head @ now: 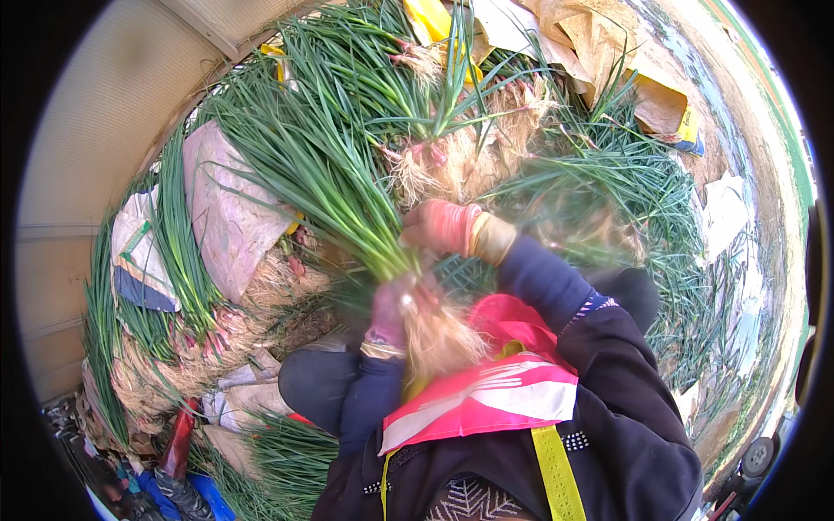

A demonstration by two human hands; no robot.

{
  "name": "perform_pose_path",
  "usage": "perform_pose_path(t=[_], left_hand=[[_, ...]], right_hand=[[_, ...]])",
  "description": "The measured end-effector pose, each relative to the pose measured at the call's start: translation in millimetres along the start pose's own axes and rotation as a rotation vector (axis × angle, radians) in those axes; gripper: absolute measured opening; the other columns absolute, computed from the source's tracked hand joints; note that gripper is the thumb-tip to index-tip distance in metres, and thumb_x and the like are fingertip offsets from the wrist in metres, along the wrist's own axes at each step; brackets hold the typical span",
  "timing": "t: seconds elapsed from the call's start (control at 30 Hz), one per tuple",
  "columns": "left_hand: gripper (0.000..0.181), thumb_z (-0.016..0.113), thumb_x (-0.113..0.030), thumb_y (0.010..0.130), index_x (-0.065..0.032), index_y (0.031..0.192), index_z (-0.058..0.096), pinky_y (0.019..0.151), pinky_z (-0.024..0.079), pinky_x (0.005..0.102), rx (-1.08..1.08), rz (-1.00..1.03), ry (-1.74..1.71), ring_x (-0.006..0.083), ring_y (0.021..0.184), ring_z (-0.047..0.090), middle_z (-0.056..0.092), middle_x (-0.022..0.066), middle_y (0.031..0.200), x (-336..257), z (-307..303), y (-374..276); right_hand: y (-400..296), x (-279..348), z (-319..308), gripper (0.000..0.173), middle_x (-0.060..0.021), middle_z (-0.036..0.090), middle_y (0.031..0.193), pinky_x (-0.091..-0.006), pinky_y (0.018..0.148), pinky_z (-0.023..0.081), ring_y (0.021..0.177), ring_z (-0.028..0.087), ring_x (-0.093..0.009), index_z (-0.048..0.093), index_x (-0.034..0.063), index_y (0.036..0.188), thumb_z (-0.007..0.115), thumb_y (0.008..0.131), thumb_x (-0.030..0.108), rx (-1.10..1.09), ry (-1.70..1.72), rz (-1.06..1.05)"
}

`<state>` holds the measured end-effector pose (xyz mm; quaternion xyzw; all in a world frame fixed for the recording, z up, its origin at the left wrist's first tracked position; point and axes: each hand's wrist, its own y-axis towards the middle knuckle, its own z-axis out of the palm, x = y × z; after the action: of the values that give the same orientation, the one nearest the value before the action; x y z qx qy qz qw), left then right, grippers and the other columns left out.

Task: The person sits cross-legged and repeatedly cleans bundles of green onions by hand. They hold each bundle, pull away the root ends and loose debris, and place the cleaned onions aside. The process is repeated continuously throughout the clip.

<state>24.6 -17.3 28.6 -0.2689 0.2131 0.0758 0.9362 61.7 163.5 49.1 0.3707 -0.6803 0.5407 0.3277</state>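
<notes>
A thick bunch of green-leaved plants with pale fibrous roots, seemingly spring onions [352, 215], slants across my lap, its leaves towards the upper left. My left hand [389, 312], in a pinkish glove, is closed around the bunch just above the roots. Beside the stems is my right hand [443, 228], in a red-and-tan glove, blurred; whether its fingers hold any stems cannot be told. The roots hang over a pink-and-white apron [482, 404]. Past my hands lie more bunches with reddish bulbs and tangled roots [449, 159].
Stacked bunches [189, 260] with a pinkish sheet [225, 202] lie at the left. Loose greens [664, 208] spread to the right. Torn paper sacks [586, 39] lie at the top. At the lower left are a red-sleeved arm [179, 439] and more greens [287, 449].
</notes>
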Motion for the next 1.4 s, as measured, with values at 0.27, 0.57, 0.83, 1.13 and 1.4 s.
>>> perform_pose_path(t=[0.27, 0.57, 0.83, 1.13, 1.4], left_hand=[[0.021, 0.062, -0.02, 0.077, -0.0019, 0.085, 0.054, 0.057, 0.047, 0.0316, -0.105, 0.115, 0.193, 0.0181, 0.06, 0.054, 0.054, 0.0081, 0.068, 12, 25, 10], [0.025, 0.065, -0.01, 0.077, -0.0089, 0.099, 0.053, 0.059, 0.052, 0.0342, -0.07, 0.252, 0.101, 0.0192, 0.072, 0.06, 0.06, 0.0053, 0.08, 1, 4, 27], [0.02, 0.064, -0.015, 0.08, -0.0123, 0.097, 0.055, 0.06, 0.049, 0.032, -0.086, 0.146, -0.082, 0.0162, 0.068, 0.056, 0.057, -0.0018, 0.075, -6, 1, 22], [0.029, 0.067, -0.032, 0.079, -0.0063, 0.093, 0.064, 0.075, 0.05, 0.0338, -0.043, 0.135, 0.279, 0.0149, 0.071, 0.062, 0.065, 0.0112, 0.093, 2, -19, 38], [0.029, 0.063, -0.025, 0.082, -0.0027, 0.1, 0.057, 0.066, 0.053, 0.0355, -0.008, 0.12, -0.112, 0.0235, 0.082, 0.06, 0.061, 0.0114, 0.095, 15, -32, 26]], right_hand=[[12, -44, 14, 0.021, -0.0175, 0.062, 0.077, -0.0427, 0.071, 0.048, 0.075, 0.061, -0.035, 0.062, 0.0049, 0.083, 0.052, 0.081, 0.023, -0.799, -0.109, 0.074], [40, -55, -49, 0.04, -0.0067, 0.052, 0.051, -0.0314, 0.041, 0.04, 0.039, 0.048, -0.018, 0.059, 0.0047, 0.078, 0.052, 0.086, 0.044, -0.377, 0.692, 0.152], [72, -47, -32, 0.023, -0.0082, 0.056, 0.059, -0.0304, 0.038, 0.04, 0.04, 0.051, -0.019, 0.059, 0.0005, 0.074, 0.059, 0.081, 0.023, -0.855, 0.93, -0.042], [-26, -49, 31, 0.022, -0.0124, 0.063, 0.078, -0.0388, 0.076, 0.043, 0.078, 0.062, -0.03, 0.06, 0.0087, 0.083, 0.057, 0.082, 0.03, -0.599, -0.489, -0.041], [-44, -36, 8, 0.038, -0.0031, 0.061, 0.071, -0.0263, 0.062, 0.046, 0.064, 0.054, -0.011, 0.063, -0.0023, 0.099, 0.063, 0.084, 0.032, -0.359, 0.353, 0.087]])
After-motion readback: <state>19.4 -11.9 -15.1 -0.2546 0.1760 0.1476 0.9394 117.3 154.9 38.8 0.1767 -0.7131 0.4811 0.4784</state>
